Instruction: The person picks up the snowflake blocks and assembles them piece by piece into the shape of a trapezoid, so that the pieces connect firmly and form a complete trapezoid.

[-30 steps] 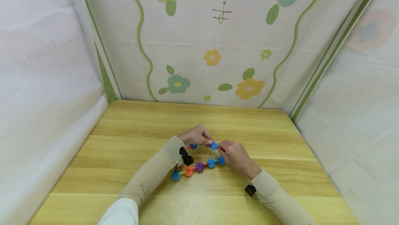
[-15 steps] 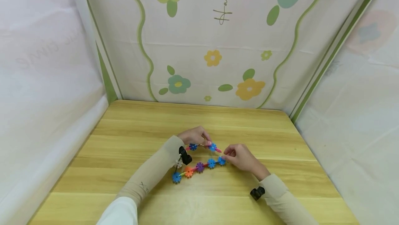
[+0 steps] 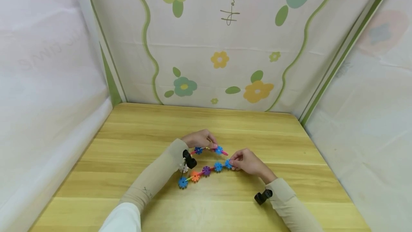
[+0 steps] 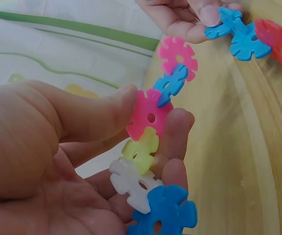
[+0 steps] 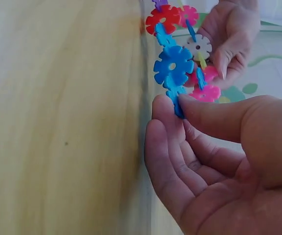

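A chain of interlocking snowflake discs bends round between my hands, with a gap between its two ends. My left hand (image 3: pixel 200 139) pinches a pink snowflake disc (image 4: pixel 140 110) between thumb and fingers. Beyond it come a blue disc (image 4: pixel 166 88) and a pink end disc (image 4: pixel 170 49). Yellow, white and blue discs run back over the left fingers. My right hand (image 3: pixel 247 162) pinches the blue end disc (image 5: pixel 174 98) of the other strand. That strand continues through a purple disc (image 3: pixel 206 170) and an orange disc (image 3: pixel 195 176) to a blue disc (image 3: pixel 182 183) at the bend.
A wood-grain table (image 3: pixel 206 207) lies beneath the hands. Behind it hangs a white cloth wall (image 3: pixel 199 31) printed with flowers, and cloth walls flank both sides. A black wrist camera (image 3: pixel 263 197) sits at the right wrist and another (image 3: pixel 189 159) at the left.
My right hand has left the strand end beside my left hand, moved slightly right and toward me, and now grips the other strand's blue end disc. The left hand has barely shifted.
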The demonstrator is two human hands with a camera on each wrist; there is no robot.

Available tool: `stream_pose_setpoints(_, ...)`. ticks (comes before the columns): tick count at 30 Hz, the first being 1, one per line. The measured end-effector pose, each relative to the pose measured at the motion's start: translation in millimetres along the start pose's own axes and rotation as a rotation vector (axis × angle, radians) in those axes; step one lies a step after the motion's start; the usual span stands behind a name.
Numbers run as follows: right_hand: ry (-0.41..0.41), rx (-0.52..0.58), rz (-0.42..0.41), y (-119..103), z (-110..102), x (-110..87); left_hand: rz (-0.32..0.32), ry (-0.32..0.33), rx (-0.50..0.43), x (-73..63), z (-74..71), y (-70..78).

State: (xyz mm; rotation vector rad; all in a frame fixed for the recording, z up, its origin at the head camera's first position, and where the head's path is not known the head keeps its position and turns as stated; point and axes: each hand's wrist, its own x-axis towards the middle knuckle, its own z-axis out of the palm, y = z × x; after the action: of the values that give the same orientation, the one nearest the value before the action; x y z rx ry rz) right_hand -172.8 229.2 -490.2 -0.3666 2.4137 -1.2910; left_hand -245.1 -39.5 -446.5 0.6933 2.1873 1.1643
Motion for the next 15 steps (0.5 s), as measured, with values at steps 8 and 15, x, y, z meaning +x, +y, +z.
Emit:
stream_pose_setpoints(8, 0.038, 0.059, -0.008, -8, -5, 2.8, 0.007, -0.030, -0.029, -5.2, -5.6, -2.1)
stream_pose_setpoints(15, 0.034, 0.066, -0.031, -15, -8, 6.4, 0.025, -0.054, -0.051, -4.2, -8.5, -6.1)
